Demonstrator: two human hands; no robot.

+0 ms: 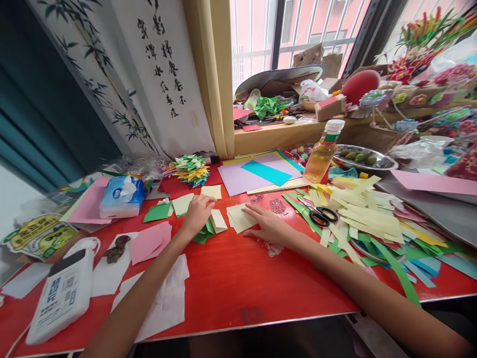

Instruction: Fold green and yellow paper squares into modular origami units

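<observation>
My left hand [199,214] is over the middle of the red table, its fingers bent and closed together. What they hold, if anything, is hidden. Beside it lie pale yellow paper slips [182,204], a folded pale yellow paper piece [218,221] and green paper [204,232]. Another pale yellow square [211,192] rests just beyond the fingertips. To the right, my right hand [268,223] has its fingers apart, with the fingertips touching a small set of pale yellow paper sheets [237,218] lying flat.
Black-handled scissors [323,216] lie right of my hands, by heaped paper strips [367,214]. A bottle [323,154] stands behind them. Purple paper [234,179] and a folded-paper cluster [192,170] are at the back. On the left are pink paper [151,242], tissues [122,196] and a white device [61,296].
</observation>
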